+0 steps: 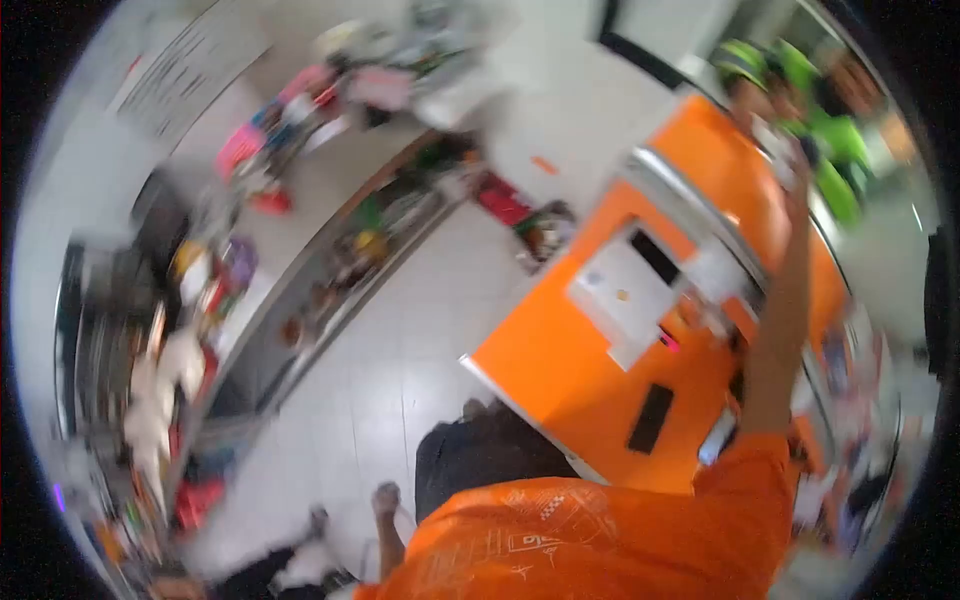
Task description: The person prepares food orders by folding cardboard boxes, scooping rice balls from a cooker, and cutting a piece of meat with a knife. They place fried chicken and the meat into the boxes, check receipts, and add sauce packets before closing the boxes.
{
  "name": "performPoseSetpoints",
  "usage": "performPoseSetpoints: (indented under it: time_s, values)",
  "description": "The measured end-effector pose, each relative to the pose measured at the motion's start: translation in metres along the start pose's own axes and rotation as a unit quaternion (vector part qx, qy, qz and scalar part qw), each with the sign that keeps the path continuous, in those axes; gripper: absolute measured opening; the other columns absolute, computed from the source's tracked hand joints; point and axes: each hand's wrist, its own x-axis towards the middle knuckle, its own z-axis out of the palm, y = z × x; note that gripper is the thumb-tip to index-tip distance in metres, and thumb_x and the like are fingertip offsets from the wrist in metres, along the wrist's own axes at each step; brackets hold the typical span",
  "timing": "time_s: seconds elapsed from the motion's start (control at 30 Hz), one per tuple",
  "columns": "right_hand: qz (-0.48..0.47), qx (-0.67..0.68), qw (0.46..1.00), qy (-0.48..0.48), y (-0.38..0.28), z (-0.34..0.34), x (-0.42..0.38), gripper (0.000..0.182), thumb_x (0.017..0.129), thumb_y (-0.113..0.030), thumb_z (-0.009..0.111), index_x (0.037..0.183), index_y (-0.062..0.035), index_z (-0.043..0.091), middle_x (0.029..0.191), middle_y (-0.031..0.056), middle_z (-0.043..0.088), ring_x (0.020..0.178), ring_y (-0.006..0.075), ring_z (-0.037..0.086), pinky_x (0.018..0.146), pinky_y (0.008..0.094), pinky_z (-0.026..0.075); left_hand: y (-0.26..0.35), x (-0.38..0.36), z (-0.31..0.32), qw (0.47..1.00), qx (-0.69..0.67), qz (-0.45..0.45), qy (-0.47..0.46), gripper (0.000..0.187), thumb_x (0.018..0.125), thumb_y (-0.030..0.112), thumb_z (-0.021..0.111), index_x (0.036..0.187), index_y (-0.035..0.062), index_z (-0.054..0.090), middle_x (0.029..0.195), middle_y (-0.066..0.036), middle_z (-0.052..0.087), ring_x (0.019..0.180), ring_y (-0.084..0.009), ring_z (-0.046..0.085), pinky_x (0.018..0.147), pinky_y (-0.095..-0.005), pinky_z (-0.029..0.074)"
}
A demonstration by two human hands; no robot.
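Observation:
My right arm stretches far across the orange table [540,345] toward its far end. There my right hand [797,170] is smeared by motion, right beside a white item [772,138]; I cannot tell whether it grips it. My left hand [385,498] hangs low at my side over the floor, small and blurred, its fingers indistinct. White papers [622,295] lie on the table with a black flat object [654,256] at their upper edge. Closer to me are a dark phone-like slab [651,418] and a light-coloured phone-like item [717,437] near my right arm.
A person in bright green [835,165] is at the far end of the table. Along the left runs a long counter [325,185] with many blurred items on and under it. A red box [502,198] stands on the tiled floor [375,370] between counter and table.

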Motion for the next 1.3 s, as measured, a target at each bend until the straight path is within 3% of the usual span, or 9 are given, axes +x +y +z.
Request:
performPoseSetpoints:
  time_s: [0.1,0.17,0.3,0.67,0.83,0.9,1.0,1.17,1.3]
  values:
    - [-0.123,-0.135,0.983,-0.032,0.036,-0.012,0.007,0.058,0.095,-0.028,0.056,0.141,0.0037,0.04,0.144,0.0176,0.043,0.129,0.0305,0.046,0.104,0.0413,0.041,0.02,-0.007,-0.014,0.997,-0.077,0.013,-0.021,0.009,0.081,0.013,0.055,0.079,0.0106,0.063,0.08,-0.009,0.062,0.072,-0.0249,0.062,0.06,-0.0381,0.053]
    - [-0.2,-0.17,0.964,-0.036,0.058,-0.014,0.02,0.06,0.095,-0.031,0.056,0.142,0.004,0.039,0.145,0.018,0.042,0.131,0.031,0.045,0.106,0.0423,0.04,0.031,0.016,-0.035,0.971,-0.038,-0.088,-0.22,0.013,0.079,0.016,0.055,0.076,0.0087,0.065,0.082,-0.009,0.065,0.075,-0.0277,0.064,0.066,-0.0392,0.054]
    - [-0.209,-0.18,0.96,-0.044,0.095,-0.025,0.032,0.069,0.097,-0.048,0.05,0.144,0.0017,0.037,0.147,0.0219,0.039,0.135,0.0371,0.039,0.11,0.0432,0.033,0.038,0.033,-0.081,0.83,-0.288,-0.435,-0.195,0.032,0.087,0.035,0.055,0.1,0.0092,0.07,0.101,-0.015,0.07,0.096,-0.0348,0.066,0.083,-0.0449,0.053]
    - [-0.103,-0.192,0.975,0.054,0.007,-0.024,0.045,0.054,0.094,-0.031,0.051,0.14,-0.002,0.045,0.141,0.0126,0.047,0.116,0.0255,0.052,0.095,0.0355,0.044,-0.025,0.004,-0.091,0.769,-0.343,-0.506,-0.187,0.037,0.08,0.031,0.055,0.105,0.0099,0.07,0.102,-0.016,0.07,0.099,-0.0333,0.066,0.088,-0.0417,0.052]
    - [-0.072,-0.055,0.996,0.022,-0.168,0.088,0.018,0.052,0.093,-0.027,0.051,0.139,-0.0035,0.047,0.14,0.0104,0.049,0.109,0.022,0.053,0.091,0.033,0.046,-0.074,-0.041,-0.038,0.661,-0.485,-0.571,-0.048,0.033,0.083,0.03,0.06,0.101,0.0033,0.069,0.086,-0.014,0.071,0.081,-0.0239,0.067,0.075,-0.0366,0.053]
    - [-0.001,0.116,0.988,-0.099,-0.247,0.174,-0.02,0.051,0.092,-0.026,0.051,0.138,-0.0042,0.047,0.139,0.0095,0.049,0.107,0.0206,0.054,0.089,0.032,0.046,-0.097,-0.073,0.049,0.731,-0.418,-0.539,0.004,0.032,0.084,0.028,0.061,0.102,0.0025,0.069,0.079,-0.01,0.069,0.073,-0.0193,0.064,0.07,-0.0341,0.053]
    - [0.233,0.3,0.892,-0.246,-0.461,0.327,-0.124,0.045,0.092,-0.024,0.048,0.135,-0.0097,0.052,0.129,0.0026,0.055,0.09,0.0106,0.053,0.079,0.0273,0.047,-0.14,-0.081,0.004,0.682,-0.438,-0.582,-0.061,0.035,0.083,0.035,0.056,0.101,0.0089,0.07,0.095,-0.017,0.071,0.092,-0.0339,0.067,0.082,-0.0405,0.052]
    - [0.245,0.341,0.775,-0.472,-0.646,0.558,-0.304,0.034,0.096,-0.028,0.058,0.122,-0.0066,0.059,0.11,0.0056,0.062,0.079,0.0155,0.062,0.062,0.027,0.052,-0.223,-0.125,-0.041,0.643,-0.441,-0.626,-0.015,0.034,0.085,0.034,0.055,0.099,0.0073,0.07,0.091,-0.017,0.07,0.091,-0.0314,0.068,0.08,-0.0398,0.052]
    - [0.211,0.325,0.704,-0.595,-0.861,0.61,-0.363,0.031,0.096,-0.028,0.059,0.118,-0.0068,0.061,0.109,0.0062,0.063,0.078,0.0145,0.061,0.061,0.0266,0.051,-0.29,-0.159,-0.037,0.6,-0.428,-0.671,0.084,0.033,0.086,0.031,0.059,0.106,0.0064,0.067,0.094,-0.016,0.071,0.085,-0.0296,0.069,0.076,-0.0404,0.053]
